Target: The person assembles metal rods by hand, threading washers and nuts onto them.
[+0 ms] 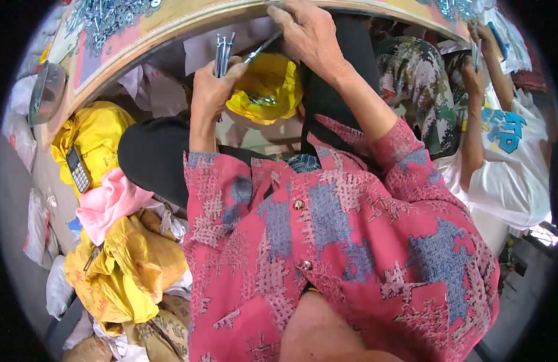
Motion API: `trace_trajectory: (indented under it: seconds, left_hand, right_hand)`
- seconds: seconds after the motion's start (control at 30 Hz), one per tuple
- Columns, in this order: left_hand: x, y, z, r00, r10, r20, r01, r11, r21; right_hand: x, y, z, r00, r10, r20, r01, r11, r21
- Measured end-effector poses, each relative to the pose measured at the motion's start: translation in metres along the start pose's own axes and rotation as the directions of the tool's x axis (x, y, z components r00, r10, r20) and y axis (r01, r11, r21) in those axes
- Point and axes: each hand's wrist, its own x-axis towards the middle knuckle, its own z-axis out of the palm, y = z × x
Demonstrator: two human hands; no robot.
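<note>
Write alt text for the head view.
A person's left hand grips a bundle of slim metal bolts; the right hand is at the edge of a table piled with metal hardware. An open yellow bag shows below; a co-worker is at right.

Left hand (pixel 215 87): fingers curled into a closed grip, thumb angled up and to the right
Left forearm (pixel 203 134): bare, rising almost upright beneath it
Right hand (pixel 310 35): raised higher, back to the camera, fingers bent leftward near the top edge of view
Right forearm (pixel 368 104): bare, slanting up and inward
</note>
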Motion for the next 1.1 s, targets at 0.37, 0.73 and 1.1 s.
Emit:
trace_trajectory:
  seconds: [0.37, 0.73, 1.1]
  left_hand:
    - [0.010, 0.010, 0.010, 0.848, 0.045, 0.528, 0.137, 0.944, -0.300]
    - [0.008, 0.029, 0.061, 0.905, -0.029, 0.424, 0.252, 0.840, -0.480]
    - [0.047, 0.042, 0.074, 0.856, -0.184, 0.483, 0.374, 0.866, -0.331]
  right_hand:
    - [-0.017, 0.006, 0.005, 0.580, 0.271, 0.769, -0.784, 0.443, 0.435]
    - [-0.004, 0.044, -0.025, 0.769, 0.588, 0.253, -0.607, 0.545, 0.579]
    - [0.103, 0.238, -0.027, 0.749, 0.663, 0.008, -0.663, 0.748, 0.013]
